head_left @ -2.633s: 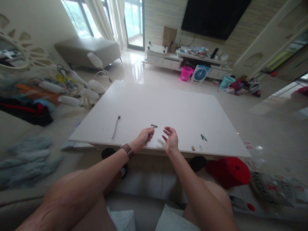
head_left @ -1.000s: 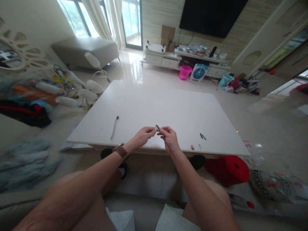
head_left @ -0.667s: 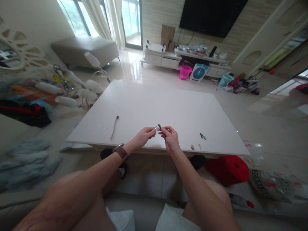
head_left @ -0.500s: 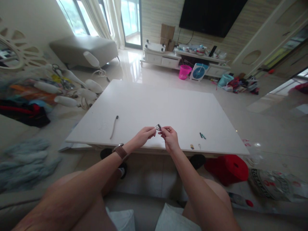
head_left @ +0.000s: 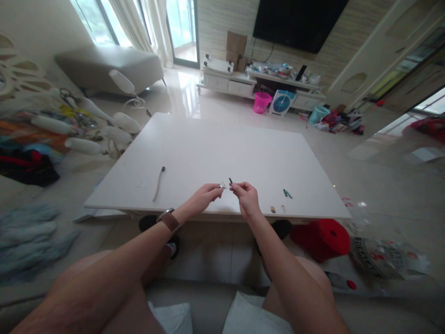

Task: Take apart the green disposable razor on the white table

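Over the near edge of the white table (head_left: pixel 222 144), my left hand (head_left: pixel 208 194) pinches a small shiny silver piece (head_left: pixel 223 185), too small to name exactly. Just to its right, my right hand (head_left: pixel 246 194) grips a small dark bar (head_left: pixel 231 180) between thumb and fingertips, its upper end sticking out. A narrow gap separates the two pieces. Two short dark green sticks (head_left: pixel 287 193) lie on the table to the right. Nearer the edge are a small yellow-and-dark piece (head_left: pixel 273 209) and a small pale piece (head_left: pixel 283 208).
A thin grey-beige strip with a black end (head_left: pixel 159 184) lies on the table's left side. White lamp shades (head_left: pixel 118 134) crowd its left edge. A red stool-like object (head_left: pixel 323 239) and a printed plastic bag (head_left: pixel 385 257) stand at the right, below the tabletop.
The dark bar and the silver piece were together between my hands; now they are apart, the bar in my right hand. The whole view has shifted slightly.
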`<state>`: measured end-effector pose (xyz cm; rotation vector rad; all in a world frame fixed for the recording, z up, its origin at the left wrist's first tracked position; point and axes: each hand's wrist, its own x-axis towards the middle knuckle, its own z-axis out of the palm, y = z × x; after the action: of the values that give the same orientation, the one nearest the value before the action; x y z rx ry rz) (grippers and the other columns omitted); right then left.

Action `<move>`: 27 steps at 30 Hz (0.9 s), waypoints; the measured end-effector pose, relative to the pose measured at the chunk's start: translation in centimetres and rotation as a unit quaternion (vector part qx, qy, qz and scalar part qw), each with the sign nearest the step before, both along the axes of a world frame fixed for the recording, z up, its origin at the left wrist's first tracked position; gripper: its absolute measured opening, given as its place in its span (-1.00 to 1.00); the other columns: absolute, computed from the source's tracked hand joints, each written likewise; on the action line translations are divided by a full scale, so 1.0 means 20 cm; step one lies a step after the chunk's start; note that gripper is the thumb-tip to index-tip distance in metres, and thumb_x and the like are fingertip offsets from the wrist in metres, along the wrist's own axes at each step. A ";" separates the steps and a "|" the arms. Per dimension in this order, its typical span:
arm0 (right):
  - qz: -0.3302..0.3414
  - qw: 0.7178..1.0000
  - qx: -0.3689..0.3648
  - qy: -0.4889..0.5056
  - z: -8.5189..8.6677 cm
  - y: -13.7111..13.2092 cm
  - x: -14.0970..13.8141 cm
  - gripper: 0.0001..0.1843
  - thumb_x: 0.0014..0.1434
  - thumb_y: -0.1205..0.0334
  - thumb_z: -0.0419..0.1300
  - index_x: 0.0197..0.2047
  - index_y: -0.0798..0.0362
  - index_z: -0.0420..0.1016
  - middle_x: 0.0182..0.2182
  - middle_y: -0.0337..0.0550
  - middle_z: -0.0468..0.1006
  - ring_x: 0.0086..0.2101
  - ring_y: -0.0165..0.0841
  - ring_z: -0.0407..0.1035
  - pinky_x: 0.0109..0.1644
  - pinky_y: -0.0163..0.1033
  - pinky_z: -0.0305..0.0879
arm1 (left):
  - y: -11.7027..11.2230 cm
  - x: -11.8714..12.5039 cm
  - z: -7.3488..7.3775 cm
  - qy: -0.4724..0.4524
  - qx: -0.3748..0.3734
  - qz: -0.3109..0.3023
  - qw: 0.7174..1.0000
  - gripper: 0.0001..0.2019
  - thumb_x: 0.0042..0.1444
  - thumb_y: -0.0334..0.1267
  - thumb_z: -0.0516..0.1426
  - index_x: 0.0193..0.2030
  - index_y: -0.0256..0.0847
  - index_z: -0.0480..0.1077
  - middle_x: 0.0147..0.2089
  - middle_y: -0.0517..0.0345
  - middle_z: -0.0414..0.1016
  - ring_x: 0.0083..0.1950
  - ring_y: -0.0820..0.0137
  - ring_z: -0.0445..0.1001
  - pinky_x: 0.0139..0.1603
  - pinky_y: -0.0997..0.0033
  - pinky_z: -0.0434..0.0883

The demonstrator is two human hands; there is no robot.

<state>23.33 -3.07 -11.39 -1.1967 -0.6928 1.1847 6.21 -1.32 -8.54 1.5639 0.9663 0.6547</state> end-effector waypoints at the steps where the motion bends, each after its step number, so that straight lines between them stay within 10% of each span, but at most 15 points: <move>1: -0.008 1.000 0.008 -0.021 -0.01 0.00 0.03 -0.77 -0.12 0.15 0.44 -0.49 0.06 0.50 -0.45 -0.18 0.62 -0.38 -0.36 0.47 -0.16 -0.21 0.33 | 0.00 0.00 0.00 0.002 0.002 -0.002 1.000 -0.71 0.16 -0.09 0.03 -0.49 -0.21 0.30 -0.55 0.27 0.16 -0.46 0.45 0.14 -0.43 0.43 0.11; 13: -0.069 0.916 0.036 -0.393 -0.09 -0.09 0.54 -0.80 0.03 0.08 0.33 -0.35 0.04 0.55 -0.42 -0.14 0.58 -0.42 -0.29 0.39 -0.25 -0.14 0.31 | -0.09 0.03 0.08 0.127 0.148 -0.036 0.980 -0.80 0.17 -0.25 0.08 -0.47 -0.18 0.28 -0.51 0.20 0.34 -0.46 0.40 0.23 -0.40 0.39 0.04; 27: -0.143 0.768 -0.172 -0.600 -0.37 -0.19 0.85 -0.92 0.00 0.23 0.18 -0.38 0.03 0.44 -0.42 -0.13 0.54 -0.35 -0.25 0.40 -0.23 -0.23 0.23 | -0.13 -0.08 0.21 0.273 0.236 -0.177 0.915 -0.97 0.17 -0.33 0.10 -0.23 -0.16 0.35 -0.26 0.04 0.53 -0.25 0.25 0.48 -0.33 0.38 0.20</move>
<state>40.28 -6.91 -18.74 -2.2989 -1.1745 0.1264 4.68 -3.83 -4.25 2.3659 0.9194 0.1870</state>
